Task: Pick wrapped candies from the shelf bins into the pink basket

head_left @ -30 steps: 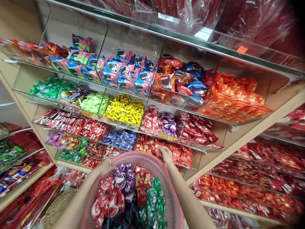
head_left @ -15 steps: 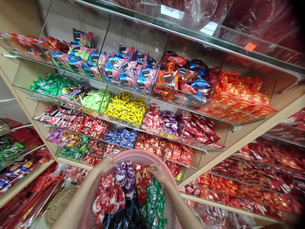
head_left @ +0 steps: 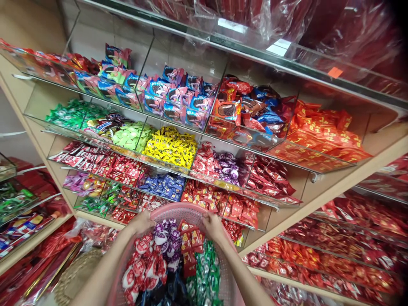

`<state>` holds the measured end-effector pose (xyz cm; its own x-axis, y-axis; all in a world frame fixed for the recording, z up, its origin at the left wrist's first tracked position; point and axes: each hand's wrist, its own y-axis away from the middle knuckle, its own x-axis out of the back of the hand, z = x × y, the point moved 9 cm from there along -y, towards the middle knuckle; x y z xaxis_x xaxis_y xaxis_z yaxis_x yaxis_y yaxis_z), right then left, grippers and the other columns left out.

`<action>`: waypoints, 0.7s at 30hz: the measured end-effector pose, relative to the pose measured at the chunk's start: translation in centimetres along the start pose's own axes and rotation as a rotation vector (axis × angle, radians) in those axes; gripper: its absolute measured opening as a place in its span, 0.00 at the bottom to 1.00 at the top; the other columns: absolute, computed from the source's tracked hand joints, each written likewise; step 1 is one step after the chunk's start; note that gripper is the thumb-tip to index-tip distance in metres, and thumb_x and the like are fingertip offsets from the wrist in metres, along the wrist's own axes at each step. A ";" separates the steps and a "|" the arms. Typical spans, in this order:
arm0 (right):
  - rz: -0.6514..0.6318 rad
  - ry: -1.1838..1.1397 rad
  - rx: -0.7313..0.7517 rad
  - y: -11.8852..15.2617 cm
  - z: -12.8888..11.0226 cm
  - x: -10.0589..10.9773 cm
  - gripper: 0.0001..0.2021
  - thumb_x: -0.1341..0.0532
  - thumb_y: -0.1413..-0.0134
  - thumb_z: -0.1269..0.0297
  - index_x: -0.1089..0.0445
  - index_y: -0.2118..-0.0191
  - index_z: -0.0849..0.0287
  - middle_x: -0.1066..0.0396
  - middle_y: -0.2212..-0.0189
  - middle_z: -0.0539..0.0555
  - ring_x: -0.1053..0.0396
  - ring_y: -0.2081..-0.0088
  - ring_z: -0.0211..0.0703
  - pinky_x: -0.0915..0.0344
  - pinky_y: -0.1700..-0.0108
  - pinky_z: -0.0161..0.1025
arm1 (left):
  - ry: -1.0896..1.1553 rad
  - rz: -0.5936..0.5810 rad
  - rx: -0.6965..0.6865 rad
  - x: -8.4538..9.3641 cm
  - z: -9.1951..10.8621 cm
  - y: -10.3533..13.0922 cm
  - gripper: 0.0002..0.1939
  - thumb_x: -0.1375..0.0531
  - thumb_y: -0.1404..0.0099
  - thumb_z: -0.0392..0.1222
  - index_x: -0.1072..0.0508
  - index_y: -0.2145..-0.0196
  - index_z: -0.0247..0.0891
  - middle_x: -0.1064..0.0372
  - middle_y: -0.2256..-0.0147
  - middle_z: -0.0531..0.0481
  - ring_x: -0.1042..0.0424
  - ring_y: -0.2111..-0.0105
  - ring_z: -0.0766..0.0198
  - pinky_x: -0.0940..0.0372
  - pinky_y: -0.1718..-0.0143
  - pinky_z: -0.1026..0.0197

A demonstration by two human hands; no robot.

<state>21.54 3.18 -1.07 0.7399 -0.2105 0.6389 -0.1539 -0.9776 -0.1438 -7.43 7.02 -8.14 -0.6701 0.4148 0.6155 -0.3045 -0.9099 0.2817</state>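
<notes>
A pink plastic basket (head_left: 231, 272) at the bottom centre holds sorted sweets: red-and-white ones (head_left: 145, 265), purple ones (head_left: 167, 240), flat red packets (head_left: 191, 242), green ones (head_left: 205, 267) and dark ones at the bottom edge. My left hand (head_left: 142, 222) is closed on the basket's upper left rim. At the rim's upper right, my right hand (head_left: 212, 225) has its fingers closed over the edge, just above the red packets.
Behind the basket rises a rack of glass shelves (head_left: 204, 131) with compartments of wrapped sweets, among them a yellow pile (head_left: 172, 146). Further shelves (head_left: 334, 238) stand to the right. A woven basket (head_left: 72, 276) is at the lower left.
My right hand has moved up from the red packets inside the basket to its rim. My left hand stays on the rim. The view has shifted slightly.
</notes>
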 end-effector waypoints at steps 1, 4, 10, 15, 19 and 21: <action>0.025 0.032 0.050 -0.7 -1.0 0.5 0.09 0.45 0.57 0.60 0.37 0.80 0.58 0.40 0.86 0.46 0.44 0.82 0.34 0.50 0.78 0.32 | -0.001 0.000 -0.002 0.0 0.1 0.0 0.09 0.49 0.54 0.43 0.38 0.78 0.32 0.48 0.82 0.55 0.47 0.81 0.72 0.52 0.80 0.69; 0.073 0.029 0.087 -3.1 -2.6 1.2 0.07 0.46 0.55 0.60 0.37 0.73 0.58 0.36 0.82 0.48 0.40 0.79 0.36 0.47 0.75 0.32 | -0.032 0.002 0.017 0.1 0.4 0.3 0.08 0.49 0.54 0.42 0.38 0.79 0.32 0.48 0.83 0.55 0.48 0.82 0.72 0.52 0.80 0.69; 0.148 0.073 -0.136 -6.8 -0.9 -0.7 0.21 0.38 0.67 0.50 0.41 0.68 0.57 0.33 0.70 0.55 0.35 0.69 0.44 0.43 0.71 0.36 | -0.063 0.015 0.038 0.4 0.7 0.7 0.08 0.49 0.54 0.41 0.37 0.79 0.32 0.47 0.83 0.55 0.47 0.82 0.72 0.53 0.80 0.69; 0.141 0.067 -0.206 -7.5 -0.4 -2.8 0.23 0.38 0.70 0.47 0.42 0.68 0.57 0.34 0.71 0.56 0.35 0.71 0.47 0.44 0.73 0.38 | -0.089 0.031 0.056 0.4 0.2 0.6 0.08 0.49 0.54 0.41 0.37 0.79 0.32 0.48 0.83 0.55 0.48 0.82 0.72 0.54 0.81 0.69; 0.138 0.058 -0.238 -7.9 0.2 -3.3 0.21 0.38 0.71 0.51 0.43 0.69 0.55 0.35 0.73 0.52 0.35 0.73 0.44 0.45 0.75 0.36 | -0.098 0.033 0.037 0.5 0.5 0.6 0.08 0.49 0.54 0.41 0.37 0.79 0.32 0.48 0.83 0.55 0.48 0.82 0.72 0.54 0.80 0.69; 0.134 0.052 -0.252 -8.2 0.6 -3.5 0.20 0.37 0.71 0.53 0.43 0.69 0.55 0.35 0.75 0.51 0.36 0.74 0.43 0.46 0.75 0.35 | -0.096 0.029 0.032 0.5 0.8 0.8 0.08 0.49 0.54 0.41 0.37 0.78 0.32 0.48 0.83 0.55 0.48 0.81 0.72 0.53 0.80 0.69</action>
<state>20.61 11.93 -2.55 0.6683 -0.3313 0.6661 -0.4105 -0.9109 -0.0412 -7.51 6.53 -7.03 -0.6096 0.3880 0.6912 -0.2633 -0.9216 0.2851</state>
